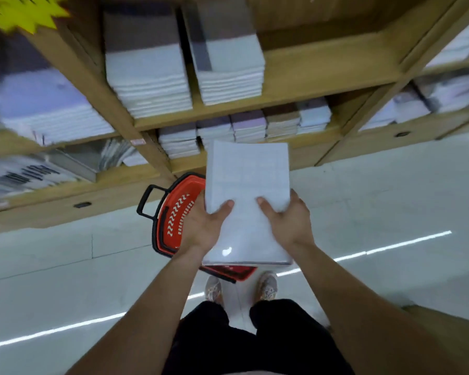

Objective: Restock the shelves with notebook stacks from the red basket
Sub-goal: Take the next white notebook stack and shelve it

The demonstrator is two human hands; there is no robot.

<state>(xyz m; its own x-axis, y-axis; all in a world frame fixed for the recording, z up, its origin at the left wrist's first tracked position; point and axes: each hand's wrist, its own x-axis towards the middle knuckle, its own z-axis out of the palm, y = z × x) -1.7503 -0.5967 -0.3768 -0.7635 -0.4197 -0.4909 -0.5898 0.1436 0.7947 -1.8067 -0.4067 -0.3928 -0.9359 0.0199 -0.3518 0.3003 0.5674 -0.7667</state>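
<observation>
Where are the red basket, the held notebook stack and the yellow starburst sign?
red basket (179, 212): head view, on its slotted side wall.
notebook stack (248, 180): head view, middle of its top cover.
yellow starburst sign (19, 12): head view, its centre.

Red basket (173, 212) (black-handled), white notebook stack (248, 185)

— What sits on the wooden shelves (322, 77)?
— On the upper board, two tall notebook stacks (146, 77) side by side at the left, with bare wood to their right. The board beneath carries a row of smaller stacks (248, 125) (five or so, rather blurred).
— And the floor (377, 198)?
— Pale tiles. The red basket (179, 212) stands on them by the shelf base, with a pair of shoes (267, 285) just nearer.
</observation>
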